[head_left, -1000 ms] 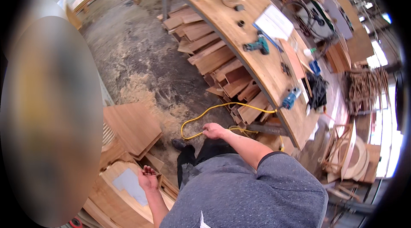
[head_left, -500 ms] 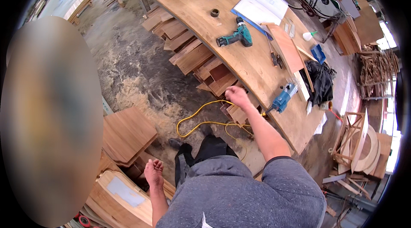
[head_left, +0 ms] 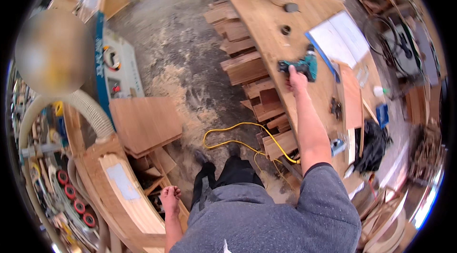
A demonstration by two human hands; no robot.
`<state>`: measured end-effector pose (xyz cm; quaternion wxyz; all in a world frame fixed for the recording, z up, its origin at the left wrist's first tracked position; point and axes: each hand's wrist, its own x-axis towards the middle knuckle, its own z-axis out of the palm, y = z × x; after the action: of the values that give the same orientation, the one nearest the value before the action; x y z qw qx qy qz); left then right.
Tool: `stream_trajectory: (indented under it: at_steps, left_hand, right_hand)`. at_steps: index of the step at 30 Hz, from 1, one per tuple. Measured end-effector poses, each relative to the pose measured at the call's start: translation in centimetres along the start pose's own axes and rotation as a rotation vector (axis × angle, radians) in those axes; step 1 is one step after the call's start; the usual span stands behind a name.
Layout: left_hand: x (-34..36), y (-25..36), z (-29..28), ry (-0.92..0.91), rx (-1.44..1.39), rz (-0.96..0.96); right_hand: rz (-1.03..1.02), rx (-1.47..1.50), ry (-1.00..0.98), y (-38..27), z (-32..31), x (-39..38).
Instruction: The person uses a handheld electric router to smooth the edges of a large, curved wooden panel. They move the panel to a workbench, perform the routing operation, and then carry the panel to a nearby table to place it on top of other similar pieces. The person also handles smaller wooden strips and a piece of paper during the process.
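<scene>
1. Counting hours from the middle of the view, with twelve at the top.
2. Listing first, at two o'clock: a teal-and-black cordless drill [head_left: 307, 65], lying on its side on the wooden desk [head_left: 264, 24]; pointing its chuck near twelve and its battery end near nine, probably for easy taking from the near edge.
3. Touching, by all appearances, the drill's battery end with the right hand [head_left: 297, 80]; partly curling the fingers, but being unable to tell gripping from mere contact.
4. Holding the right arm out over the desk, with the elbow nearly straight, aiming the forearm just short of twelve; likely needing that length for spanning the gap from torso to drill.
5. Resting the left hand [head_left: 170, 199] at seven o'clock, apart from the drill; loosely curling the fingers, partway open, holding nothing visible; bending that arm close to the torso, probably for balance.
6. Lying open beyond the drill, also at two: a notebook [head_left: 340, 39], presumably for reading at a glance.
7. Stacking beneath the desk edge at one: brown boards [head_left: 245, 67], apparently for sparing the top.
8. Looping across the floor at six: a yellow cord [head_left: 245, 122]; possibly feeding the blue power tool [head_left: 338, 145] between three and four, but hiding any link behind the right arm.
</scene>
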<state>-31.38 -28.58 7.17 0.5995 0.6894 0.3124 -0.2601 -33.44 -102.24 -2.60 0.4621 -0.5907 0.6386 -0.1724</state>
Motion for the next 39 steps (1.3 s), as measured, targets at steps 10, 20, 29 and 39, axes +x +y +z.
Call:
stream_trajectory:
  at_steps: [10, 20, 29, 39]
  left_hand:
    - [-1.7, -1.3, -1.2, 0.256, 0.208, 0.027]
    - [-1.6, -6.9, -5.1, 0.402, 0.157, 0.058]
    - [2.5, -5.7, -14.1, 0.500, 0.352, 0.166]
    - [4.9, -8.3, -15.4, 0.276, 0.039, -0.046]
  right_hand:
    - [0.412, 0.196, -0.385, -3.3, 0.9, -0.6]
    - [0.349, 0.046, -0.220, -3.9, 1.3, 0.6]
    - [0.174, 0.180, -0.288, 2.1, 0.7, 1.2]
    - [-0.254, -0.366, -0.401, 5.5, 1.7, -21.5]
